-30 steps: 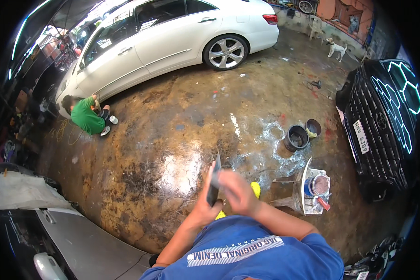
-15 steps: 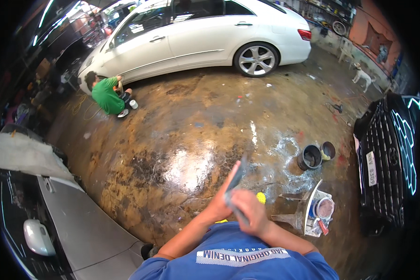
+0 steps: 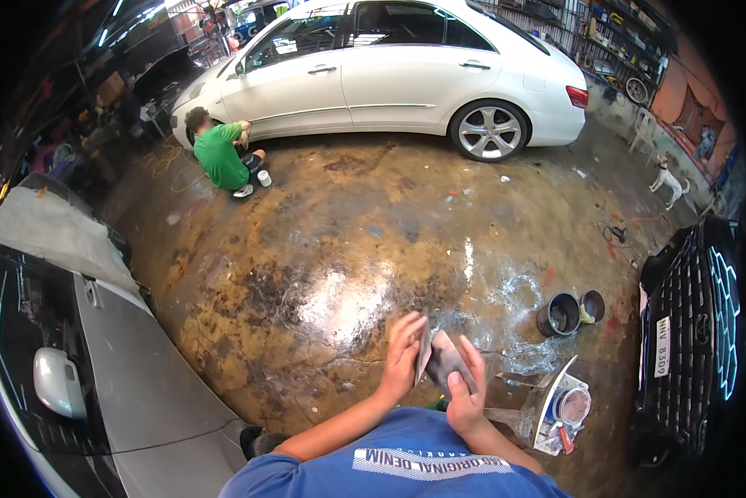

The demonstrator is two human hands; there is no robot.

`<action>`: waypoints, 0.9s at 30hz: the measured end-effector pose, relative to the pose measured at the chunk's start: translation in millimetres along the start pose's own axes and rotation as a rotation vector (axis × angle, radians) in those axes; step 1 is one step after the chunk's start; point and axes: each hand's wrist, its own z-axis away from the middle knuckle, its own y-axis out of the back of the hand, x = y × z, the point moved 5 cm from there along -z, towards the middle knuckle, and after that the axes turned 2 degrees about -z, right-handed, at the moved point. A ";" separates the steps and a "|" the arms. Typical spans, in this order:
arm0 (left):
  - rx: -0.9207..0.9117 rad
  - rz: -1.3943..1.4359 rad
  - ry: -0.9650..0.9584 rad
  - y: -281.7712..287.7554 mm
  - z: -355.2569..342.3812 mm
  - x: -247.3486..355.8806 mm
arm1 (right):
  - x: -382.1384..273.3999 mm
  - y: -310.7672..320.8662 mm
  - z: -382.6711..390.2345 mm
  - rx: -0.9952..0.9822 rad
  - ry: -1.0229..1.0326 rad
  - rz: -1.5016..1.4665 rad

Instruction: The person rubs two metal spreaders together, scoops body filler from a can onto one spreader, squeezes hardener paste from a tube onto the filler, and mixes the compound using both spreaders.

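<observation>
Head cam: both hands (image 3: 401, 358) (image 3: 468, 400) hold grey sheeting (image 3: 449, 358), narrow gap btwn upper edges.

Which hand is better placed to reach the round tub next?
The right hand, probably: though holding a grey sheet, it is nearer the round tub, which stands on that side; the left hand is farther across.

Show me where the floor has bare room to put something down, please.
Mostly bare: the floor between the white car and your hands, and between the gray car and the person in green. Crowded: the white stool bearing a tub, and around the dark buckets.
</observation>
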 end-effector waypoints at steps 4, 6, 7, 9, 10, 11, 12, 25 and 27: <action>-0.150 0.300 -0.023 -6.9 -0.9 42.9 | -9.9 0.8 -28.4 -0.156 -0.069 0.066; -0.226 0.281 -0.034 -7.2 0.4 46.2 | -20.9 -0.9 -36.8 -0.244 0.001 0.177; -0.357 0.234 0.025 -12.1 1.4 34.0 | -26.5 -7.7 -30.1 -0.357 0.246 0.427; -0.617 0.093 0.387 -20.0 11.9 3.4 | -39.0 -27.2 -15.0 -0.500 0.379 0.503; -0.623 0.094 0.387 -21.5 13.4 1.1 | -44.4 -38.3 -5.0 -0.645 0.511 0.576; -0.546 0.064 0.160 -20.3 9.7 8.9 | -37.3 -33.3 -6.1 -0.574 0.533 0.564; -0.461 0.034 -0.064 -18.5 8.2 20.7 | -29.0 -29.1 -12.2 -0.573 0.531 0.565; -0.508 0.205 0.178 -14.8 27.2 48.4 | 19.8 32.9 -68.9 -0.023 0.073 0.335; -0.525 0.230 0.195 -12.6 27.8 42.4 | 24.4 56.6 -75.5 0.048 -0.052 0.127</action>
